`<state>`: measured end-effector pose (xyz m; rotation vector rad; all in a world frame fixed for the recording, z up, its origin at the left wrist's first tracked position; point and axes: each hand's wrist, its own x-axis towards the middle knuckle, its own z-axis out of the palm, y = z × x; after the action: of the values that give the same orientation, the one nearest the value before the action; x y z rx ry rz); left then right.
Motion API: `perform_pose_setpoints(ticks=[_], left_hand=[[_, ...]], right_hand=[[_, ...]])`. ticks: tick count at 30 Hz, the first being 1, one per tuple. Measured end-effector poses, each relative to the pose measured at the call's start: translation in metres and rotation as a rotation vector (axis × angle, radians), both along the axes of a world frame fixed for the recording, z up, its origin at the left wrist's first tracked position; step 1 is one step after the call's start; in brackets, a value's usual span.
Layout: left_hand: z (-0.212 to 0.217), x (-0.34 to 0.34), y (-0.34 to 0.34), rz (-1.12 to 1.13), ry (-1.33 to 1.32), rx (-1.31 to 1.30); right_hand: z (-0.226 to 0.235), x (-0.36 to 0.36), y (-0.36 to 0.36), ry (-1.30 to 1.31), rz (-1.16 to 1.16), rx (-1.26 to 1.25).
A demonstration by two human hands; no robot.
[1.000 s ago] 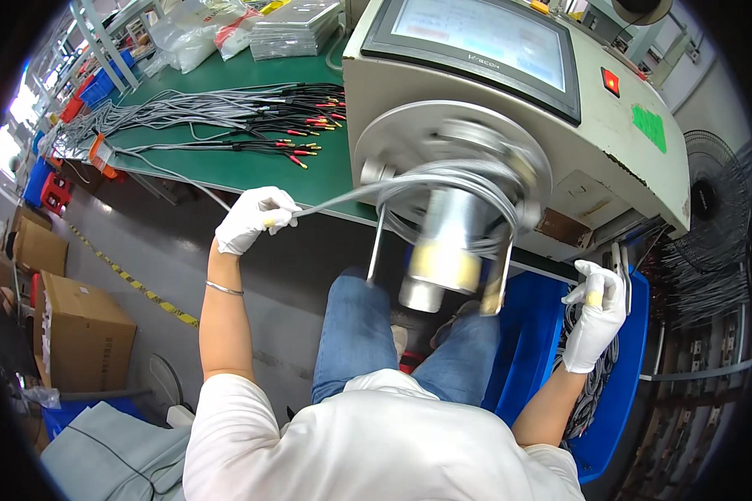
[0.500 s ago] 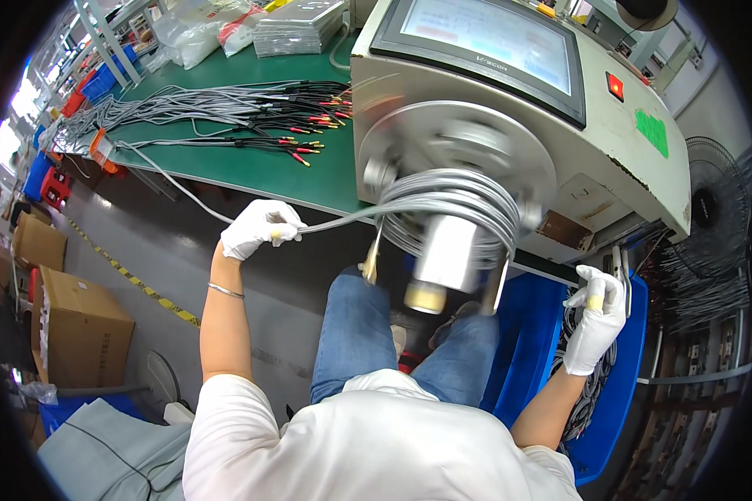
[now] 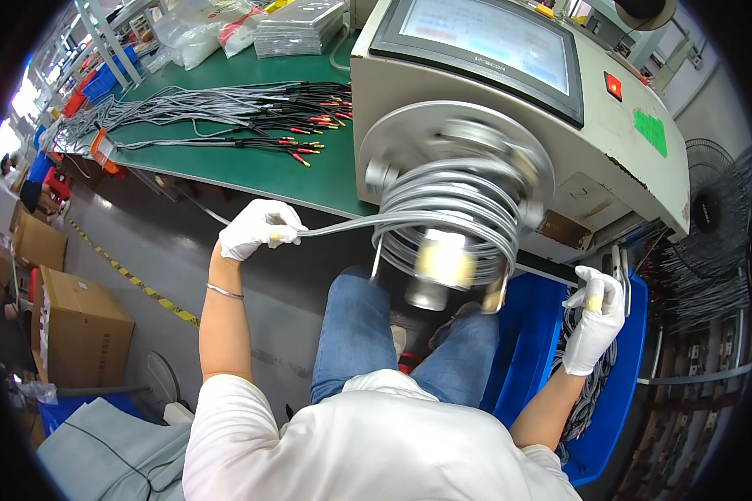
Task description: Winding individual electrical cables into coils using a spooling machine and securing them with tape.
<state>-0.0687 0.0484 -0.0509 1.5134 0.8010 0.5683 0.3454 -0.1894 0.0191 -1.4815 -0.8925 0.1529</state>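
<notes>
Blue bin [image 3: 617, 401], below and right of the winding machine [image 3: 618, 159], holds coiled cables [image 3: 585, 409]. Green table [image 3: 334, 177], left of machine, bears leads [image 3: 217, 107]. Left hand [image 3: 261, 230] pinches grey cable [image 3: 342, 225] wound at machine's front; right hand [image 3: 595, 324] half-curled, grip undeterminable.

The cable [image 3: 426, 218] looks smooth plastic, the disc [image 3: 409, 134] shiny metal, gloves [image 3: 253, 231] matt cloth.

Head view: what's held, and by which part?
Left hand pinches the grey cable along its length, left of the coil; right hand appears empty.
</notes>
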Motion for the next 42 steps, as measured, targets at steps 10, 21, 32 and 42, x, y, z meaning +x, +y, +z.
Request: perform_pose_setpoints(ticks=[10, 21, 32, 42], left_hand=[[0.057, 0.054, -0.035, -0.085, -0.39, -0.059], [0.095, 0.092, -0.066, -0.209, 0.041, 0.453], [0.056, 0.131, -0.07, -0.092, -0.086, 0.676], [-0.007, 0.114, -0.178, 0.56, -0.141, 0.788]], right_hand=[[0.005, -0.005, 0.0, -0.028, 0.007, -0.041], [0.026, -0.042, 0.034, -0.17, 0.329, -0.002], [0.028, -0.081, 0.068, -0.368, 0.467, 0.091], [0.021, -0.088, -0.012, -0.734, 0.887, 0.02]])
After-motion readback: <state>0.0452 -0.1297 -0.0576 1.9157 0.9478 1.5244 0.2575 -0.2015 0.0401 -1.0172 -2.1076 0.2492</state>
